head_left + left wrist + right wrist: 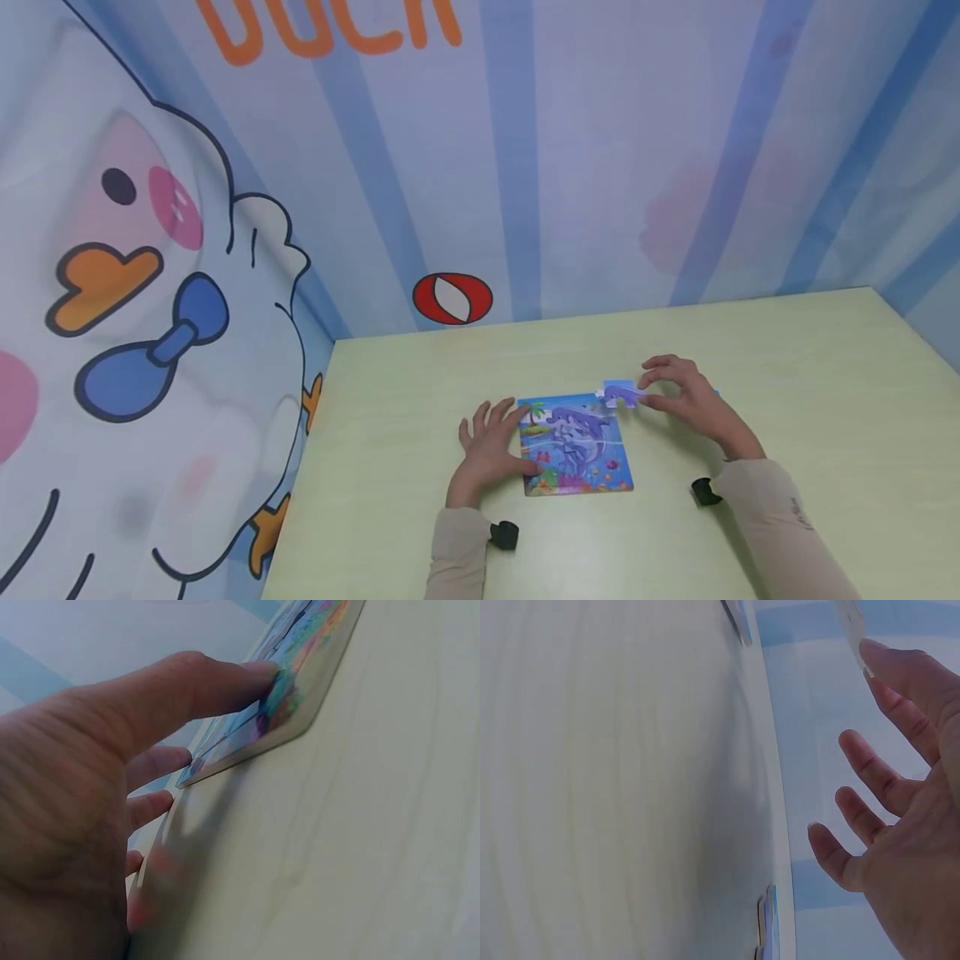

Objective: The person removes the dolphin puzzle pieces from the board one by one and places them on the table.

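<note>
A jigsaw puzzle (577, 454) with dolphins, a palm tree and coral lies flat on the table. My left hand (486, 450) rests at its left side, fingers spread. In the left wrist view the thumb (225, 686) presses on the puzzle's face near a corner, and the other fingertips lie along the edge. Between thumb and index finger, my right hand (686, 400) pinches a purple-and-blue puzzle piece (621, 394) above the puzzle's top right corner. The right wrist view shows this piece (851, 626) nearly edge-on, raised off the table; the other fingers are loosely bent.
Other puzzle pieces (767, 926) lie on the table near the right hand, mostly hidden behind it in the head view. The pale wooden table (405, 400) meets a striped blue wall cloth (600, 167) at the back and a duck-printed cloth (247, 350) at left.
</note>
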Tool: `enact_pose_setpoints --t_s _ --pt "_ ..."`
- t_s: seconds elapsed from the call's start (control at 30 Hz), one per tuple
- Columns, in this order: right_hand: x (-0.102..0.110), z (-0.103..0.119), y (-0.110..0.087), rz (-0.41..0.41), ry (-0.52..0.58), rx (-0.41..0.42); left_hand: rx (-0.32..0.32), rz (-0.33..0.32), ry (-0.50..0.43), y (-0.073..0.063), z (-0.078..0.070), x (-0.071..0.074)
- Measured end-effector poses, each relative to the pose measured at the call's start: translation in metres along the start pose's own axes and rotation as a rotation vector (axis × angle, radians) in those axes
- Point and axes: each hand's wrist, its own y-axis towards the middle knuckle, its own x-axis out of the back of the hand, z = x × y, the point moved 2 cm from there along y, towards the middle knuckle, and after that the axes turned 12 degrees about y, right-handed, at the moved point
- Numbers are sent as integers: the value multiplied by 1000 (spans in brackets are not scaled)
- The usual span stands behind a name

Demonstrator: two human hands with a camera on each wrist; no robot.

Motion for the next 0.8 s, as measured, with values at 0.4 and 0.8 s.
enact_pose_setpoints --t_s 0.4,0.8 --pt "20 -8 -9 -11 -68 19 -1 -4 -26 0 -1 1" --pt "32 -18 -17 -17 -101 81 1 -1 -9 -1 -1 1"
